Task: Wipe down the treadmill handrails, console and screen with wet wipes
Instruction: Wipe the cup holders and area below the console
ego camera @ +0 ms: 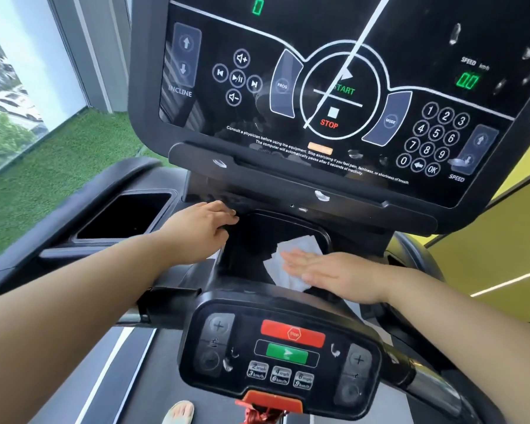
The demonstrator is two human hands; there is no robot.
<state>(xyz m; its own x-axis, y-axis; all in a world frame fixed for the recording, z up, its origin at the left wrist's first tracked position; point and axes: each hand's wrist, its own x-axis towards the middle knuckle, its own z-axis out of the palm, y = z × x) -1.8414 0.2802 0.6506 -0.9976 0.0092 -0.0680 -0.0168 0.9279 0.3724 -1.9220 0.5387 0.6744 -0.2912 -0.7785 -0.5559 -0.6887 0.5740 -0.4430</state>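
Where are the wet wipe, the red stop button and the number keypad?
wet wipe (303,244), head view, upper white fold.
red stop button (292,332), head view, its centre.
number keypad (436,133), head view, key 5.

The wet wipe (291,261) lies in the tray (325,237) below the screen (318,87); control pad (282,350) nearer.

The screen (334,71) is seen as glossy black, marked with wet smears and mirror-like reflections. The tray (251,240) below it is shown in duller black plastic. The wipe (303,244) is seen as thin, white, crumpled cloth. The control panel (282,371) is finished in shiny, smeared plastic.
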